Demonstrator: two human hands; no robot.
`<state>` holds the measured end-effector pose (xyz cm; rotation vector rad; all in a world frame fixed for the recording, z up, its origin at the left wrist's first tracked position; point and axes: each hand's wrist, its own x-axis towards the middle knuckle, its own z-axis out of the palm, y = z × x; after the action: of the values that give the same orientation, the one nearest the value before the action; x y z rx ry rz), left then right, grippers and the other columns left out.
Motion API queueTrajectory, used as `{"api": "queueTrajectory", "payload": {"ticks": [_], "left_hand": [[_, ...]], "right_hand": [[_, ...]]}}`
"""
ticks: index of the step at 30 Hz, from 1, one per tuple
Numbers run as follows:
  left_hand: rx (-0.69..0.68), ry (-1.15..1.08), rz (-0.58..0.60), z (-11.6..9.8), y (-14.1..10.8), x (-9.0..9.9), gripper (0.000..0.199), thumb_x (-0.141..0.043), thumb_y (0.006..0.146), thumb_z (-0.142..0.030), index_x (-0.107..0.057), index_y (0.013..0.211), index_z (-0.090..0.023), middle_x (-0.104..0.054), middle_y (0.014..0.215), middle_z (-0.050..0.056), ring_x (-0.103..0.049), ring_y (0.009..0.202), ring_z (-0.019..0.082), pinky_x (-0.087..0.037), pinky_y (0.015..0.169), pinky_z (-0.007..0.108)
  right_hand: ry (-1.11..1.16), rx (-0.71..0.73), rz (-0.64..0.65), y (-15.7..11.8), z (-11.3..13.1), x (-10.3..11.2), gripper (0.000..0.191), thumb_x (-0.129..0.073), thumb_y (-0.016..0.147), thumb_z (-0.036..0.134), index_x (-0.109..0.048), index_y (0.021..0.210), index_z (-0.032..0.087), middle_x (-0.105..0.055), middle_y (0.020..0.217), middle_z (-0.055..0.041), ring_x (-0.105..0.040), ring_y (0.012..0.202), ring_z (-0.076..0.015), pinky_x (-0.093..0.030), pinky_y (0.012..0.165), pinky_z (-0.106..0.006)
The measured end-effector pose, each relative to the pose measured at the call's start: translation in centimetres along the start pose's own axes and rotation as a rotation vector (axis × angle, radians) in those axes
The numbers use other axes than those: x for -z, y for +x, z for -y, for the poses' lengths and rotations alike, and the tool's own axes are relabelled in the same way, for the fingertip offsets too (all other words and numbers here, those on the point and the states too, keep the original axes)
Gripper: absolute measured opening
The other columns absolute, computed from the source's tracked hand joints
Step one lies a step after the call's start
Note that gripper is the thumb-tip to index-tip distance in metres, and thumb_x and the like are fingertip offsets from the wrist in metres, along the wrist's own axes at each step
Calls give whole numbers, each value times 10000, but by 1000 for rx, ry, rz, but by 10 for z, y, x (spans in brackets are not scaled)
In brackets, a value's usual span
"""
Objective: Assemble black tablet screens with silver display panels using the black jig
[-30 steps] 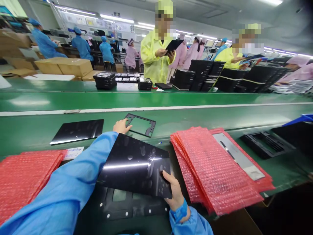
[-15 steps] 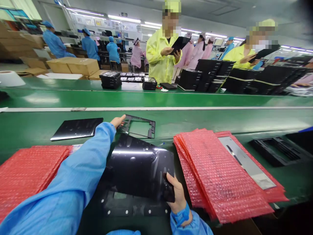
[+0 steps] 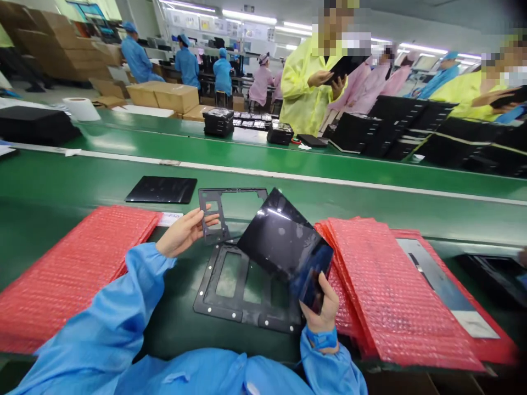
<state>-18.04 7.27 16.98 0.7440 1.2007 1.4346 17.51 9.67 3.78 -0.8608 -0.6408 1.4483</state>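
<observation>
Black panel [image 3: 280, 236] lifted by right hand [image 3: 322, 303]

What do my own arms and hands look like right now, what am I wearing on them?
Your arms are covered by a loose, slightly shiny blue smock: the left sleeve and the right sleeve both end in gathered cuffs. A brighter blue wrist strap circles the right wrist. The left hand and right hand are bare, without gloves.
</observation>
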Motion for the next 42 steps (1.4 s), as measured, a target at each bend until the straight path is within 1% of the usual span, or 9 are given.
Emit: {"api": "queueTrajectory", "payload": {"ticks": [4, 9, 15, 21, 27, 30, 33, 37, 42], "left_hand": [[95, -30, -8, 17, -43, -2, 446, -523, 947, -280, -453, 1386, -254, -640, 1235, 116, -633, 1096, 214, -558, 875, 307], [289, -53, 36, 48, -66, 1, 513, -576, 915, -247, -430, 1406, -235, -668, 1185, 120, -676, 992, 194, -567, 851, 278], [365, 9, 116, 68, -66, -4, 550, -602, 898, -258, -419, 1416, -229, -655, 1203, 141, -673, 979, 205, -571, 826, 320], [289, 225, 110, 69, -63, -11, 574, -583, 889, -420, -437, 1405, -218, -664, 1152, 122, -650, 970, 214, -564, 751, 315], [-78, 1238, -28, 80, -55, -3, 540, -429, 919, -497, -544, 1343, -183, -581, 1097, 119, -607, 965, 293, -487, 864, 383], [-147, 1393, -83, 79, -52, 0, 551, -371, 942, -493, -500, 1383, -189, -539, 1128, 123, -592, 985, 294, -457, 913, 402], [-179, 1114, -59, 70, -51, -4, 524, -383, 940, -505, -563, 1309, -180, -572, 1092, 109, -585, 994, 259, -475, 894, 358], [88, 357, 144, 55, -52, -17, 649, -380, 906, -629, -523, 1333, -163, -645, 1105, 120, -619, 942, 250, -533, 741, 332], [213, -66, 274, 51, -52, -27, 579, -474, 899, -581, -614, 1234, -130, -676, 1124, 122, -611, 1062, 288, -472, 911, 384]], "right_hand": [[-164, 276, -137, -6, -2, 15, 861, -863, 361, 15, -618, 1166, 196, -589, 1290, -90, -408, 1331, -316, -396, 1100, -429], [-313, 563, -145, -8, 1, 11, 818, -868, 497, 134, -555, 1252, 141, -565, 1296, -144, -474, 1276, -319, -397, 1089, -451], [-360, 584, -191, -13, 9, 4, 772, -877, 465, 121, -609, 1189, 131, -598, 1244, -154, -479, 1265, -323, -443, 1049, -422], [-296, 401, -242, -14, 13, 4, 666, -863, 495, 177, -639, 1122, 171, -625, 1208, -131, -491, 1251, -331, -487, 996, -462], [-98, 49, -219, -7, 28, -3, 335, -717, 705, 421, -671, 973, 226, -690, 1082, -89, -553, 1196, -297, -529, 936, -482], [80, -102, -243, -11, 38, -15, 291, -726, 685, 377, -684, 939, 241, -703, 1058, -50, -558, 1194, -279, -514, 965, -479], [101, -171, -232, -17, 42, -24, 281, -729, 681, 341, -697, 943, 246, -710, 1048, -33, -586, 1157, -272, -500, 986, -474], [49, -248, -154, -25, 36, -27, 317, -764, 659, 310, -707, 963, 241, -722, 990, -29, -657, 1015, -262, -527, 949, -445], [-174, -295, 80, -33, 29, -27, 470, -788, 704, 317, -659, 1142, 205, -706, 1041, -47, -676, 950, -256, -546, 890, -417]]}}
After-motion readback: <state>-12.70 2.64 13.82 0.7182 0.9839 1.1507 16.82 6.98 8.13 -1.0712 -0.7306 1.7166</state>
